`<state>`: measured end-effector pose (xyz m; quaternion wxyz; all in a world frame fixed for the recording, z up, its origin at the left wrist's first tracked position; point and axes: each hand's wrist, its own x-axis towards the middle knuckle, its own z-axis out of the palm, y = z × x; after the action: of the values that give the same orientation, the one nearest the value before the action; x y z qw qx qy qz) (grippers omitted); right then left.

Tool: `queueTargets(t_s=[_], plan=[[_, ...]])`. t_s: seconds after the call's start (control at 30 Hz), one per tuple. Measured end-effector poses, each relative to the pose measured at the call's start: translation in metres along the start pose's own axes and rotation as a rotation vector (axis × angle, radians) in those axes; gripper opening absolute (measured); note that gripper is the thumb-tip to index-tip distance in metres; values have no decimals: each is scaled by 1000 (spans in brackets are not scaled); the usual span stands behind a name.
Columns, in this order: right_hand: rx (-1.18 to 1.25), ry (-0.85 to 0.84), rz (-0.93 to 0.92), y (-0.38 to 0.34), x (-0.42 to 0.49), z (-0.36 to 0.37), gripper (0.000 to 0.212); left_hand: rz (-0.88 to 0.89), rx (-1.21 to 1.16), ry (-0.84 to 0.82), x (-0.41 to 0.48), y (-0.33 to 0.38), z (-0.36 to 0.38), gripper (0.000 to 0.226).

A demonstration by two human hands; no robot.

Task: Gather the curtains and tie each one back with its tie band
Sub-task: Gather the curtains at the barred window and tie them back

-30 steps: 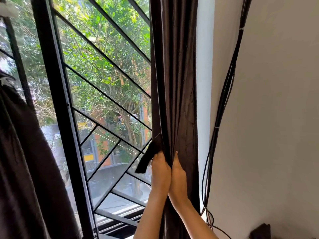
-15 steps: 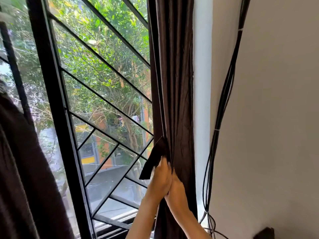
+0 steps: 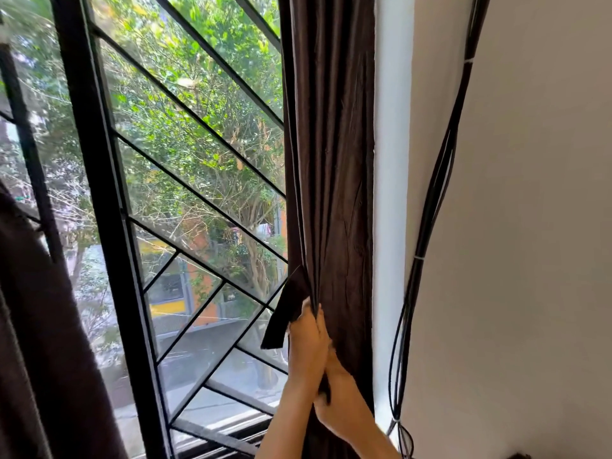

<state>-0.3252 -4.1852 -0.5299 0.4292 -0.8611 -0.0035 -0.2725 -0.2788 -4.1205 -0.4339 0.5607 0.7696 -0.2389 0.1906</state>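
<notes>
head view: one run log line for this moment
curtain: gathered | left hand: grips tie band at curtain edge | right hand: against curtain, grip hidden | band end: hanging loose

Black-barred window (image 3: 101, 193) onto sunlit green trees (image 3: 185, 144), pale wall (image 3: 530, 226) with hanging black cables (image 3: 419, 253) at right.

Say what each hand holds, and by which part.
The left hand holds the tie band midway against the curtain's window-side edge; its end hangs free. The right hand, below, is on the curtain folds; its grip is hidden.

Bare left hand (image 3: 308, 339), bare right hand (image 3: 338, 374), bare forearms (image 3: 285, 425)
</notes>
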Motion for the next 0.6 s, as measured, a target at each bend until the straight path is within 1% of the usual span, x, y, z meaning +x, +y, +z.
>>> queueTargets(t_s=[0.03,0.1,0.13,0.17,0.2,0.23,0.27,0.3,0.33,0.4,0.47,0.53,0.6], plan=[[-3,103,-37,-2,-3,-13,65,22,14,2,3,-2,-2,36],[27,415,-101,-8,7,-38,51,68,21,-13,9,-7,-6,32],[39,562,-132,-15,19,-52,48,81,18,-23,12,-9,-6,32],[51,653,-127,-21,35,-63,52,90,23,-28,14,-10,-6,32],[68,674,-122,-30,50,-74,62,95,30,-29,14,-10,-5,32],[94,638,-106,-37,64,-82,71,94,30,-32,13,-8,-5,32],[119,593,-94,-41,75,-86,75,98,27,-32,11,-7,-5,31],[140,557,-90,-42,82,-87,72,106,33,-26,10,-5,-5,30],[156,537,-93,-44,84,-85,64,112,54,-17,9,-6,-4,29],[118,564,-131,-47,78,-78,43,128,95,-10,7,-5,-4,27],[74,593,-167,-45,68,-66,32,142,75,-33,6,-1,-8,24],[21,585,-190,-40,58,-53,32,152,17,-75,3,4,-14,24],[-23,561,-236,-37,49,-42,38,161,-15,-127,1,3,-17,27]])
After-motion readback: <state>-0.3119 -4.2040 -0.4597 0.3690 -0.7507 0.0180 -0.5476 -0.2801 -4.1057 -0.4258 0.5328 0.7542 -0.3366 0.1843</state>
